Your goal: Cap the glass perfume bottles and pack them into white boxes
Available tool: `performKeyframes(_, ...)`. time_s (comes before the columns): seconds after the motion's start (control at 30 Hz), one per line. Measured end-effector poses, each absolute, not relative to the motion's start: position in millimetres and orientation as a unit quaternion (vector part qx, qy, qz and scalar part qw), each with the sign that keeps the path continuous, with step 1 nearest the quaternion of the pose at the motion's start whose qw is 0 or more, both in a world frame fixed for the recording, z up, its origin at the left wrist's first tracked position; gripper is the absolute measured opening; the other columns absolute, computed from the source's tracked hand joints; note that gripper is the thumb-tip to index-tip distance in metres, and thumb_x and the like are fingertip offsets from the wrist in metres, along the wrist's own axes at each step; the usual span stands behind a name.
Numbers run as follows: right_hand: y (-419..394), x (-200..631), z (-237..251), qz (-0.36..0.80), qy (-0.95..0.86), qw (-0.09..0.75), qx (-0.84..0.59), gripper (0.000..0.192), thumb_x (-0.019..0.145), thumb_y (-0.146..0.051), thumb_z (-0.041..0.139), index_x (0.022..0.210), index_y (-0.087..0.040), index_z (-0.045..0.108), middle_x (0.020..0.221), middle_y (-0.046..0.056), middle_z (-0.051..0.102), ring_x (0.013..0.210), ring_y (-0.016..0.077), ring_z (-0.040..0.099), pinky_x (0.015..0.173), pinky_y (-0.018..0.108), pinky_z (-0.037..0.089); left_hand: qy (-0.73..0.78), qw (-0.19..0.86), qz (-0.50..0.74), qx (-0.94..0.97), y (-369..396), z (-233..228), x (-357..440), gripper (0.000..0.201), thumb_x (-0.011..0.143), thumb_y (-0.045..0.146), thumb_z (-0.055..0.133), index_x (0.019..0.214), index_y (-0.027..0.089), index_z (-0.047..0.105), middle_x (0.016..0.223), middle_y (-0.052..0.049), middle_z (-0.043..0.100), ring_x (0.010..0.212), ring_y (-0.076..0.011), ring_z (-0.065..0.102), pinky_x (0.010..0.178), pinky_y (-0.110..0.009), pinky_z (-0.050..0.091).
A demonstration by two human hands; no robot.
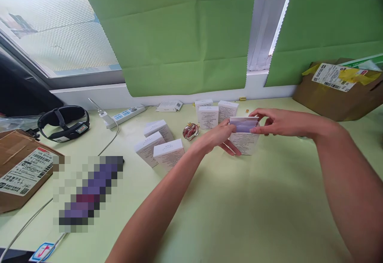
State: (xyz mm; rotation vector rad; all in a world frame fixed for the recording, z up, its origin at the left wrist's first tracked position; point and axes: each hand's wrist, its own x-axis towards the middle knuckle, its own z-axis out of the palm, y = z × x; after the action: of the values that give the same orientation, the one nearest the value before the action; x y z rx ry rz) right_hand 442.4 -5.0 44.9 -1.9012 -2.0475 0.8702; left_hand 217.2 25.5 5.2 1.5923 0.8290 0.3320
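Observation:
A small white carton point(244, 143) printed with fine text stands upright on the table, its top open and a lilac inner flap point(243, 124) showing. My left hand point(220, 135) grips the carton's left side, thumb near the top edge and fingers low on its face. At the upper right corner, my right hand point(269, 121) pinches the edge of the opening between thumb and fingers. Just behind my left hand stand three similar closed cartons point(208, 117). Left of my left forearm is another group of cartons point(169, 154). Between the groups sits a reddish, jewelled ornament point(190, 131).
On the left are a cardboard box point(26, 171), a black headset point(63, 123), a power strip point(127, 115) with a cable, and a blurred-out dark device point(91, 193). A flat white carton point(169, 106) lies at the back. Another cardboard box point(338, 99) occupies the back right.

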Motion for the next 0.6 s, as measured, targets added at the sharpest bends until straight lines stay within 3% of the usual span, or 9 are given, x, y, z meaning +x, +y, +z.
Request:
performKeyframes(0.23, -2, 444, 39, 0.464, -0.624, 0.155, -0.609, 0.066, 0.073, -0.050, 0.079, 0.133, -0.031, 0.058, 0.117, 0.008, 0.074, 0.084, 0.0290, 0.077, 0.070, 0.038, 0.065, 0.364, 0.623, 0.158, 0.675, 22, 13, 216, 0.042, 0.094, 0.036, 0.041, 0.133, 0.024, 0.048, 0.155, -0.012, 0.042, 0.074, -0.0177, 0.075, 0.079, -0.037, 0.062)
performKeyframes(0.4, 5, 444, 30, 0.478, -0.610, 0.187, -0.604, 0.079, 0.072, -0.044, 0.082, 0.143, -0.037, 0.049, 0.138, 0.008, 0.064, 0.095, 0.0325, 0.076, 0.065, 0.038, 0.068, 0.385, 0.603, 0.164, 0.679, 23, 12, 218, 0.040, 0.095, 0.033, 0.035, 0.131, 0.021, 0.048, 0.148, -0.013, 0.049, 0.072, -0.0176, 0.075, 0.076, -0.035, 0.061)
performKeyframes(0.6, 6, 446, 28, 0.481, -0.604, 0.182, -0.610, 0.084, 0.073, -0.040, 0.082, 0.148, -0.038, 0.044, 0.140, 0.010, 0.062, 0.096, 0.0324, 0.076, 0.063, 0.037, 0.068, 0.385, 0.596, 0.160, 0.686, 23, 9, 220, 0.039, 0.094, 0.028, 0.033, 0.132, 0.023, 0.045, 0.152, -0.012, 0.046, 0.069, -0.0162, 0.074, 0.073, -0.035, 0.061)
